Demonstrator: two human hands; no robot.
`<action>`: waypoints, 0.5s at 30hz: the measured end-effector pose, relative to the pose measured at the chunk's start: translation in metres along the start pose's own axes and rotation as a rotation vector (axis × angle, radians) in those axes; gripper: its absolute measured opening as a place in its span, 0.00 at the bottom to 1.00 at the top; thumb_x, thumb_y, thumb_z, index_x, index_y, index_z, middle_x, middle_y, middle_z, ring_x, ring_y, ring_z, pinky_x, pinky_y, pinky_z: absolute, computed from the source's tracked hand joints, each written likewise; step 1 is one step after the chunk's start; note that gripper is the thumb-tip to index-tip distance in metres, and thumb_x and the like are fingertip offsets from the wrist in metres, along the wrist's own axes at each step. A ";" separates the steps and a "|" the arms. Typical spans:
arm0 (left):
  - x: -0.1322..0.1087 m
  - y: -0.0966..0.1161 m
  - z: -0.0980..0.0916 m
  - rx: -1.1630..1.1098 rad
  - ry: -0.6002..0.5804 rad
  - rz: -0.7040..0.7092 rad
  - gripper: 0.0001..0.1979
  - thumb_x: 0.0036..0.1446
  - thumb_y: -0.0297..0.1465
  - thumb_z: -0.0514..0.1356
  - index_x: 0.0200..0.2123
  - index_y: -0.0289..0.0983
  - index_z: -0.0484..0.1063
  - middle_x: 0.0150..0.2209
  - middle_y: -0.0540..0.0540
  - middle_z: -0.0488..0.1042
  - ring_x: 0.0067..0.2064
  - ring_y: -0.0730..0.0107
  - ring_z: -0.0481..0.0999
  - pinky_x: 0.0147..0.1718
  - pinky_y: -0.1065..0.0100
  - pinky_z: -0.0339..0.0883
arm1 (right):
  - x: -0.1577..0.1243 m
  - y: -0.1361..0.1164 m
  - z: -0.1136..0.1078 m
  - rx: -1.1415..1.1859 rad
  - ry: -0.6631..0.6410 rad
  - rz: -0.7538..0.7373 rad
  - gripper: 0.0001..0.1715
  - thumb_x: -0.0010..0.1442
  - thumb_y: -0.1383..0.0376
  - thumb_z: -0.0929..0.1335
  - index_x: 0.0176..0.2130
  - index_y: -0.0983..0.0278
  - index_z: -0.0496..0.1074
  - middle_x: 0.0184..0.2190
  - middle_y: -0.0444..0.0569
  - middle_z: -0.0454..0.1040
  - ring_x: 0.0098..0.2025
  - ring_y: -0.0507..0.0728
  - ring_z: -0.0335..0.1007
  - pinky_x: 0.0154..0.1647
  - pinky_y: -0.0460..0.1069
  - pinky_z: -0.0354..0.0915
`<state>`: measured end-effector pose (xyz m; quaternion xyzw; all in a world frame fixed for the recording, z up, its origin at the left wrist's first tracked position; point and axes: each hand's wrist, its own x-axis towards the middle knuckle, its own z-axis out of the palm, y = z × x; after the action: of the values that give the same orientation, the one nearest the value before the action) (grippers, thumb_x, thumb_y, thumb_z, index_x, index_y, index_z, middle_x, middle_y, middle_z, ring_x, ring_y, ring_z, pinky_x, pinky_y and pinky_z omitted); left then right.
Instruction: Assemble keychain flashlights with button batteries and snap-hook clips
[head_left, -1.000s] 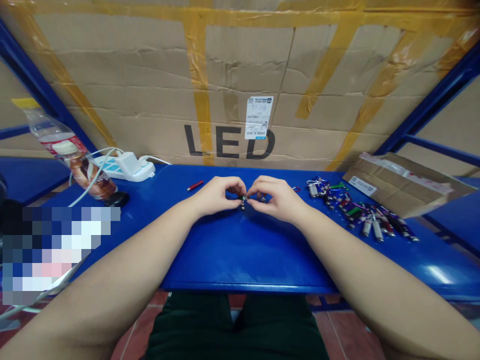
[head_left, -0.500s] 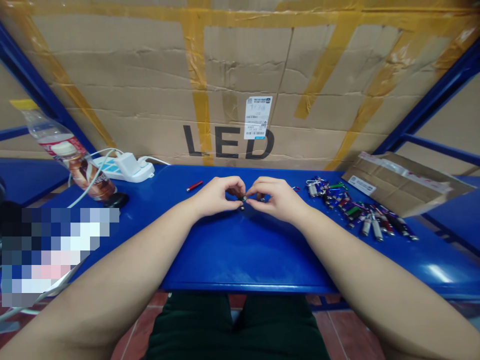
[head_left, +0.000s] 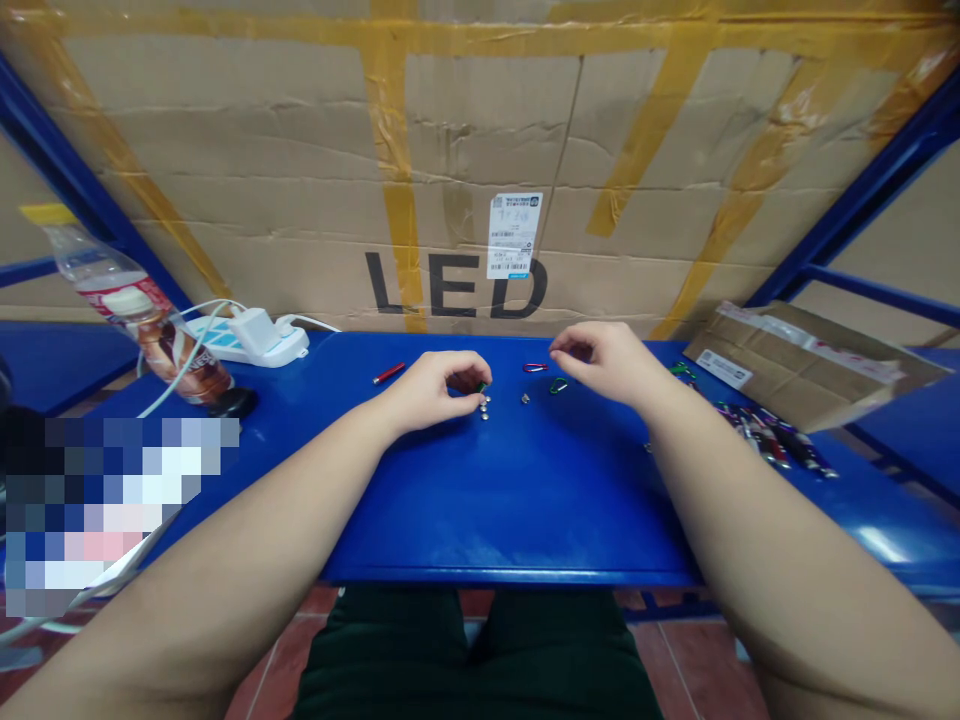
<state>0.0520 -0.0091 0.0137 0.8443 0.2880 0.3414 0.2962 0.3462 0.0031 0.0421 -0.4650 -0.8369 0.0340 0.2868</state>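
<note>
My left hand (head_left: 448,392) is closed in a pinch over the blue table, with a small green piece (head_left: 483,387) at its fingertips; most of it is hidden by the fingers. Several small silver button cells (head_left: 485,409) lie just beside the thumb. My right hand (head_left: 600,358) is raised to the right, its fingers curved with a gap to the thumb and nothing visible between them. Left of it and below lie a red carabiner (head_left: 535,368) and a green carabiner (head_left: 559,385). A small silver part (head_left: 525,399) rests between the hands.
A red metal tube (head_left: 388,374) lies left of my left hand. Several mini flashlights (head_left: 772,440) are piled at right, partly behind my right arm, near a cardboard box (head_left: 802,360). Bottles (head_left: 165,340) and a power strip (head_left: 277,345) stand at left. A large carton (head_left: 300,180) closes off the back.
My right hand has parted from the left and moved right and away from me, uncovering the carabiners and the small silver part. My left hand has stayed almost still.
</note>
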 end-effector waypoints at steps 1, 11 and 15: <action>0.000 -0.001 0.000 0.004 0.008 -0.003 0.07 0.56 0.29 0.66 0.39 0.37 0.75 0.38 0.48 0.79 0.38 0.69 0.80 0.43 0.65 0.76 | 0.000 0.008 -0.003 -0.037 -0.041 0.060 0.08 0.59 0.64 0.69 0.35 0.63 0.80 0.30 0.48 0.81 0.31 0.56 0.75 0.35 0.51 0.66; 0.000 0.003 -0.001 -0.009 0.052 -0.060 0.07 0.56 0.33 0.68 0.35 0.36 0.75 0.34 0.47 0.81 0.36 0.67 0.82 0.38 0.65 0.76 | 0.002 0.049 0.008 -0.251 -0.341 0.250 0.16 0.58 0.69 0.70 0.45 0.63 0.82 0.42 0.52 0.83 0.41 0.61 0.79 0.44 0.53 0.72; 0.000 0.000 -0.001 -0.019 0.075 -0.038 0.08 0.56 0.32 0.68 0.37 0.36 0.75 0.34 0.48 0.80 0.36 0.69 0.81 0.38 0.66 0.76 | 0.003 0.052 0.025 -0.309 -0.214 0.084 0.21 0.63 0.67 0.68 0.54 0.65 0.79 0.52 0.58 0.80 0.53 0.65 0.75 0.58 0.57 0.68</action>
<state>0.0516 -0.0093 0.0141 0.8223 0.3117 0.3700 0.2995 0.3720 0.0402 0.0056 -0.5319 -0.8376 -0.0337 0.1197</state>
